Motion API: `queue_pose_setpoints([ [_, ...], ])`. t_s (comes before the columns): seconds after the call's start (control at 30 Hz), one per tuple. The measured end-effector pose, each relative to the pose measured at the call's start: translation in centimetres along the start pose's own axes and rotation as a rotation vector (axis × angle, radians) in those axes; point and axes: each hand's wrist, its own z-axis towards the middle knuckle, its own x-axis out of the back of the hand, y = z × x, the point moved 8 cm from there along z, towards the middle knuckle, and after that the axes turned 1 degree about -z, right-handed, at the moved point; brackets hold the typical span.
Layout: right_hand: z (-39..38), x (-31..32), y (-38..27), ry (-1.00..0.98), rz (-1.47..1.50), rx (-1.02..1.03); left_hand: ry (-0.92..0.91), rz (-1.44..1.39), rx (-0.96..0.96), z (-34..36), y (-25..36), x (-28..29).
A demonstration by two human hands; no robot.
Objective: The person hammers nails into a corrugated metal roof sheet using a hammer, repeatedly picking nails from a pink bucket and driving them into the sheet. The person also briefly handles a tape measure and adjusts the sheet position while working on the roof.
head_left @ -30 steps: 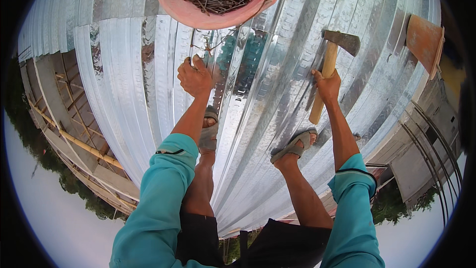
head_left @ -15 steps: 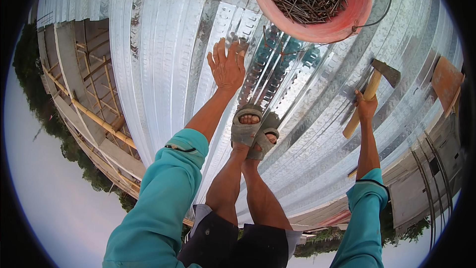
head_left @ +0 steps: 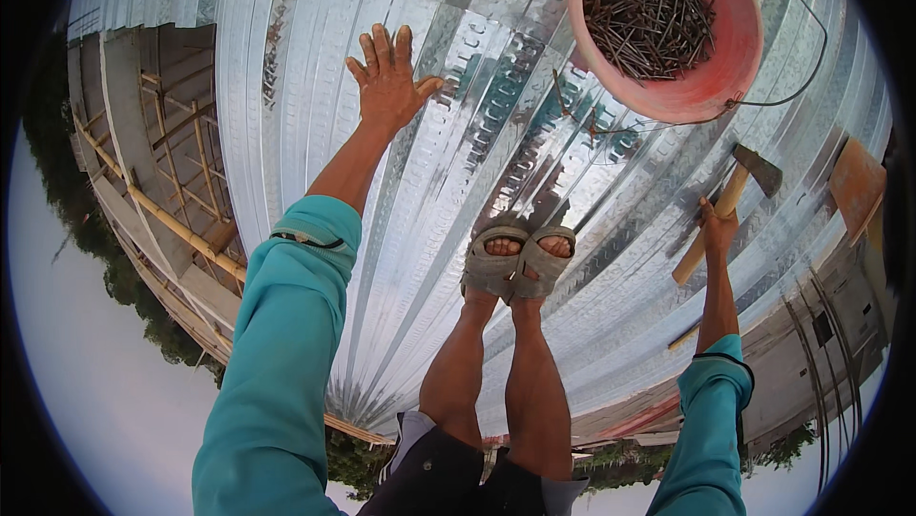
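My left hand [head_left: 389, 82] is stretched out with its fingers spread, over the ribbed, shiny metal decking [head_left: 315, 106]. Nothing is in it; whether the palm touches the metal I cannot tell. My right hand [head_left: 718, 228] is wrapped round the wooden handle of a hatchet [head_left: 760, 170], whose dark steel head points up and to the right. Ahead, between the hands and nearer the right, stands a red bucket [head_left: 739, 63] with a thin wire handle. Inside it lies a heap of dark nails [head_left: 649, 20].
My sandalled feet [head_left: 515, 263] stand on the decking. A few bent wires [head_left: 563, 101] lie beside the bucket. At the left, past the decking's edge, bamboo poles [head_left: 186, 230] cross an open gap between concrete beams. A rusty brown plate [head_left: 856, 187] stands at the far right.
My left hand has moved left and forward, its fingers spreading wider. My feet have shifted to stand side by side. The bucket appears farther right in view; the hatchet remains in my right hand.
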Motion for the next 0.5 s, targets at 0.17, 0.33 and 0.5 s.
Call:
queue_pose_setpoints([
  [0.17, 0.4, -0.3, 2.7, -0.043, 0.049, -0.050, -0.123, -0.010, -0.029, 0.0, -0.8, -0.7],
  [0.33, 0.6, -0.2, 4.7, -0.059, 0.089, -0.091, -0.127, -0.021, -0.011, 0.1, -0.6, 0.2],
  [0.5, 1.6, -0.1, 6.1, -0.065, 0.061, -0.098, -0.157, -0.009, 0.008, -0.1, -0.7, 0.4],
])
